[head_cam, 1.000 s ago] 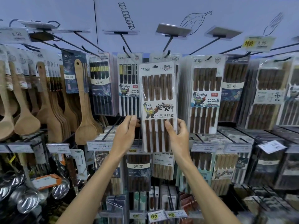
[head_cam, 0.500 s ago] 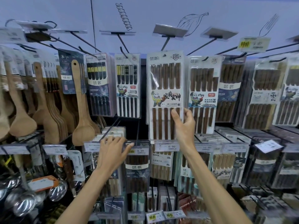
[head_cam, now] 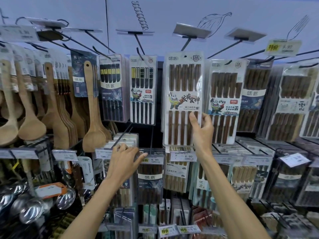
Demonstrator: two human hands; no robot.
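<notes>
Up at the display rack, the right hand (head_cam: 202,133) pinches a chopstick pack (head_cam: 183,83) by its lower right edge, thumb flat on the front and the other fingers curled behind. The pack hangs upright in the top row, with brown wooden chopsticks behind clear plastic and a panda on its white label band. Its top reaches the end of a black peg (head_cam: 187,44); whether the hole sits on the peg I cannot tell. It stands between a pack of black chopsticks (head_cam: 142,90) on the left and another brown pack (head_cam: 224,94) on the right, slightly in front of both.

Lower down, the left hand (head_cam: 124,163) is spread and relaxed, holding nothing. Its fingertips rest on the flat packs (head_cam: 124,140) stacked on a lower peg, and the thumb points toward a price label reading 9.90 (head_cam: 151,159). A second label, 6.90 (head_cam: 183,156), sits just under the held pack.

Wooden spoons (head_cam: 93,118) hang at the left of the rack, with shiny metal ladles (head_cam: 31,211) beneath them. A yellow price tag (head_cam: 283,47) is clipped high at the right.
</notes>
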